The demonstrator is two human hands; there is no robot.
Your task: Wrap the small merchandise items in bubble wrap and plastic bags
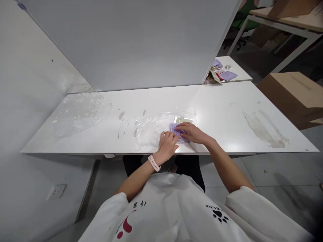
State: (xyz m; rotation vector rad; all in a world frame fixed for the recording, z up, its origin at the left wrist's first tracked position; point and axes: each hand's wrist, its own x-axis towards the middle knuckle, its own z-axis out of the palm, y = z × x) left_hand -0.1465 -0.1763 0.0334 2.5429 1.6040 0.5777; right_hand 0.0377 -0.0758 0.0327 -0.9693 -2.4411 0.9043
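the white tabletop (227, 111) runs wide under the camera, smeared in places, with a grey partition panel (136, 43) standing along its far edge. a large crumpled sheet of clear plastic (80, 112) lies at the left end, and a second clear film (153, 129) is spread near the middle, right by the hands. far off at the panel's right end sits a small pile of purple and mixed packets (222, 74), well apart from the work. the purple flat piece (176, 130) lies near the tabletop's front edge, touching a pale card-like piece (183, 120) just behind it. the right hand (193, 132) lies flat on the purple piece, fingers spread and pressing, its grip released rather than closed around anything. the left hand (168, 145), with a pale watch on the wrist, rests at the piece's near-left edge, fingers curled down onto it; whether that grip pinches the edge i cannot tell. the piece looks thin, light and limp, likely slippery against the film, so it would best be taken by pinching an edge or corner while the other palm pins it flat.
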